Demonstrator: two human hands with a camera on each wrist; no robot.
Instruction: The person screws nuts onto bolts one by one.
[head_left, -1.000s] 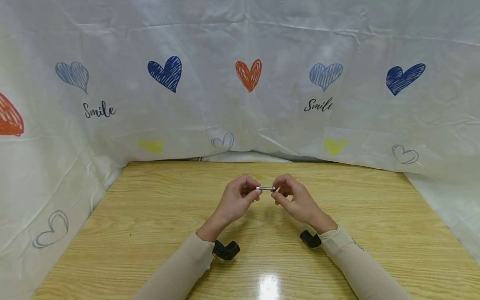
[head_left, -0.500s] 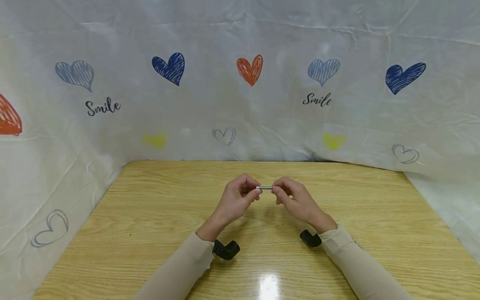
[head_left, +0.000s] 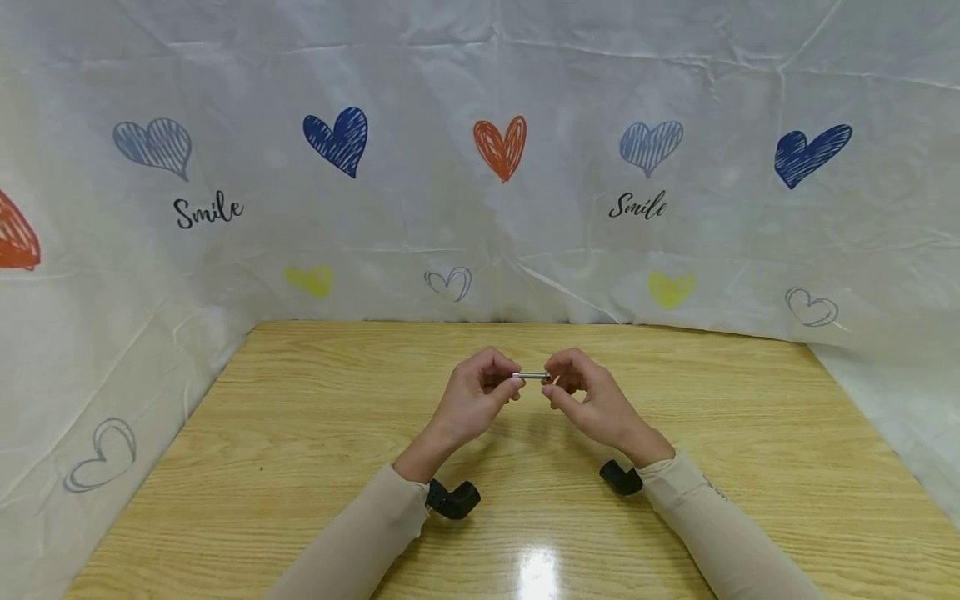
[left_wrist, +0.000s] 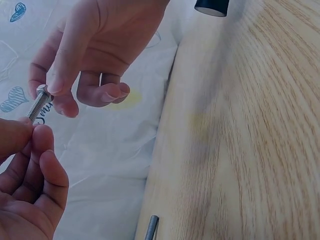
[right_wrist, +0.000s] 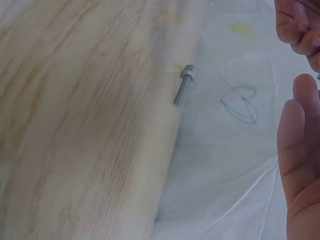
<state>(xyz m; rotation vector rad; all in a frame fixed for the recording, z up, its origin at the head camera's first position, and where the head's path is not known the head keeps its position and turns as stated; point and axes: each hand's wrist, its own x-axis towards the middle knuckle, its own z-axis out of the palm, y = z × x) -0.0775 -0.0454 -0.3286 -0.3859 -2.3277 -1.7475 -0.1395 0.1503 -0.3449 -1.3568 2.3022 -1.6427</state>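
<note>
Pinching: left hand (head_left: 471,402), thumb and fingertips closed on one end of a slim silver threaded metal bolt (head_left: 532,376). Right hand (head_left: 596,406) curls thumb and fingers round the other end, at a silver hexagonal metal piece (left_wrist: 46,95); head or nut, cannot tell, nor how firm the hold. Bolt roughly level, raised between the two hands, above the middle of the yellow wood-grain bench (head_left: 322,400).

Edges: both side edges well apart from the hands, broad wood surface spanning left and right. Rear edge borders a white, creased cloth (head_left: 555,75) printed with hearts. Grey metal bolt with collar (right_wrist: 182,92) near the bench edge, right wrist view; grey threaded shaft (left_wrist: 152,228) near the edge, left wrist view. One item or two: cannot tell. Black curved wrist mounts (head_left: 453,500) project inward beside the beige sleeves (head_left: 367,525).

Writing: "Smile" in black script (head_left: 208,211) on the cloth, legible twice.
</note>
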